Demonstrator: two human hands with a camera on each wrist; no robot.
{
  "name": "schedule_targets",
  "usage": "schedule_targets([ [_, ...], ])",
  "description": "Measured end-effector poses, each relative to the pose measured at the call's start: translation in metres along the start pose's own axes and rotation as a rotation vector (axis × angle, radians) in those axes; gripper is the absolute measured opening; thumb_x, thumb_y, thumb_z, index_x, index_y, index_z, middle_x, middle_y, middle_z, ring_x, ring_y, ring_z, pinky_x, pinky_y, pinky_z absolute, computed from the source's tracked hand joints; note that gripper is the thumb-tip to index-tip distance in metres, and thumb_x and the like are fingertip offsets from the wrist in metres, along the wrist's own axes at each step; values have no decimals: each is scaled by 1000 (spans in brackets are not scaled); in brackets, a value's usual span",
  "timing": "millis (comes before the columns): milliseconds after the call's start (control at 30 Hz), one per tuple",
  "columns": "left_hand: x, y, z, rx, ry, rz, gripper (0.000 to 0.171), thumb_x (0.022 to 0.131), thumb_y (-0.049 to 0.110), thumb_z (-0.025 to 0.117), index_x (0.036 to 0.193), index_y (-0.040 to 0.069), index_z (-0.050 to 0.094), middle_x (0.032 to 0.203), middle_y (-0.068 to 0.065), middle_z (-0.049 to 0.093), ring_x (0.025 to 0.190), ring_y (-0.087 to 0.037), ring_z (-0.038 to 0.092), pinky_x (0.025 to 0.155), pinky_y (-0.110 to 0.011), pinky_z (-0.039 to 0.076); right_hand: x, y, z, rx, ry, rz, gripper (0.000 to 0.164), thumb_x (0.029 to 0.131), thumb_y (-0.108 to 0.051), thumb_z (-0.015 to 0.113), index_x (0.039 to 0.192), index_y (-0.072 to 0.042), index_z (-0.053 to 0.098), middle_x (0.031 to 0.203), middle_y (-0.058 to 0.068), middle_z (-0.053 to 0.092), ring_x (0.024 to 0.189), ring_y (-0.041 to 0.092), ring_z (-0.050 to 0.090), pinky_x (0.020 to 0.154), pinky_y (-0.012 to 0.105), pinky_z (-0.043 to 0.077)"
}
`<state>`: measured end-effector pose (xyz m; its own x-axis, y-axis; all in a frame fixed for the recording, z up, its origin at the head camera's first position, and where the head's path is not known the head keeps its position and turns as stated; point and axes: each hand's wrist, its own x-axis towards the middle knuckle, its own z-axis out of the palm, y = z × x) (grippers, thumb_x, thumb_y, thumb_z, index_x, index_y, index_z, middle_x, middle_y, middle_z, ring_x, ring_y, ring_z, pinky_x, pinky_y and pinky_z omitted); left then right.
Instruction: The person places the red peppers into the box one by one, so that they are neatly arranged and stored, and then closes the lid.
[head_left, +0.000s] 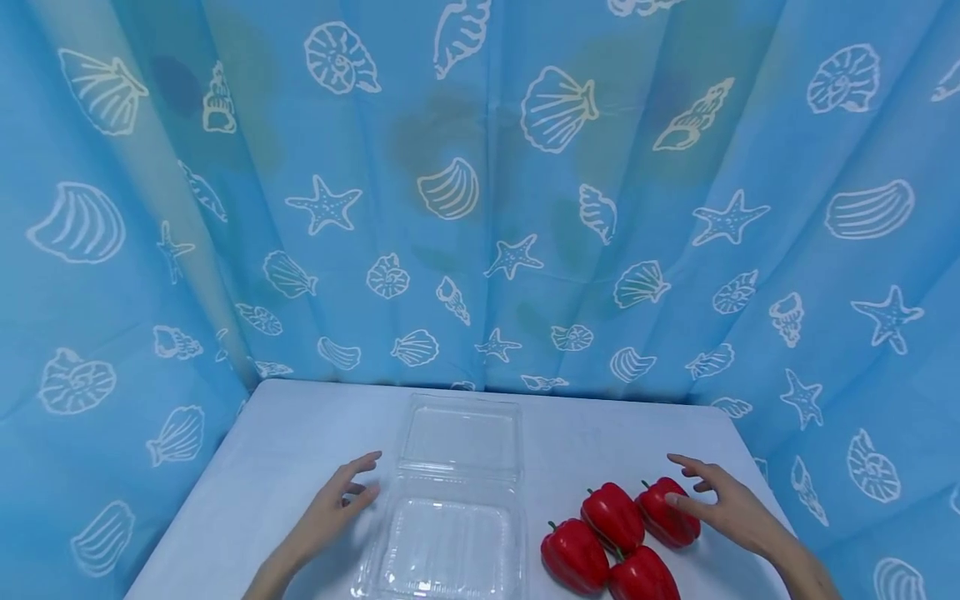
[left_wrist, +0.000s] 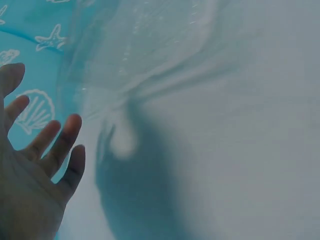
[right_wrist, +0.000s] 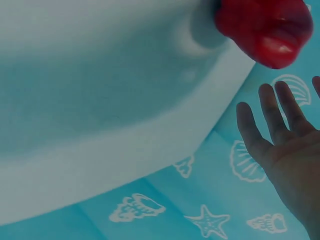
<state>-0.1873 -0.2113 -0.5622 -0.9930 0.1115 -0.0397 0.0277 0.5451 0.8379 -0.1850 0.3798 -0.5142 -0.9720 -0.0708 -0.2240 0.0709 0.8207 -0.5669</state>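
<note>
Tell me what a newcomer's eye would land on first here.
Probably the four glossy red bell peppers, clustered on the white tabletop to the right of an open, clear plastic clamshell box. Next would likely come the blue curtain printed with white seashells and starfish, hanging behind the tabletop.

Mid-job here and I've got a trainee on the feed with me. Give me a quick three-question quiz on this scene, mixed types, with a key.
1. How many red bell peppers are on the white table?

2. The clear plastic clamshell container is:
A) closed
B) open, with no pepper inside
C) open, with one pepper inside

3. True or false: the right grip is nearer the peppers than the left grip is.

Key:
1. Four.
2. B; its lid lies folded back.
3. True; the right one is at the rightmost pepper, the left one beside the container.
</note>
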Motion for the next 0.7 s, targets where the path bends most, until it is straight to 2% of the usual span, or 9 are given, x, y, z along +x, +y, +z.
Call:
schedule_targets([
  [167,-6,-8,12,-49,-35,-56,54,98,41,65,148,30,47,136,-10,59,96,-16,66,85,-43,54,-1,7,6,39,-30,24,96,79,-58,78,154,-15,36,141,26,48,113,36,55,73,43,60],
  [333,-12,-10,16,-109,-92,-93,53,98,41,65,146,26,48,133,-12,60,91,-16,66,80,-39,54,-1,7,12,62,-36,35,97,77,-57,80,154,-17,36,139,22,51,112,32,56,73,41,61],
  [500,-15,-11,16,-136,-134,-58,49,97,35,66,141,18,53,124,-12,62,91,-19,66,79,-39,55,-2,6,19,78,-42,40,102,72,-55,85,154,-17,37,139,21,51,113,32,55,73,40,61],
  [700,-16,-12,17,-110,-142,-36,47,96,32,69,138,18,55,119,-9,63,91,-17,64,78,-36,54,-3,8,24,87,-40,28,111,64,-52,90,153,-14,37,139,20,51,112,32,53,73,38,60],
])
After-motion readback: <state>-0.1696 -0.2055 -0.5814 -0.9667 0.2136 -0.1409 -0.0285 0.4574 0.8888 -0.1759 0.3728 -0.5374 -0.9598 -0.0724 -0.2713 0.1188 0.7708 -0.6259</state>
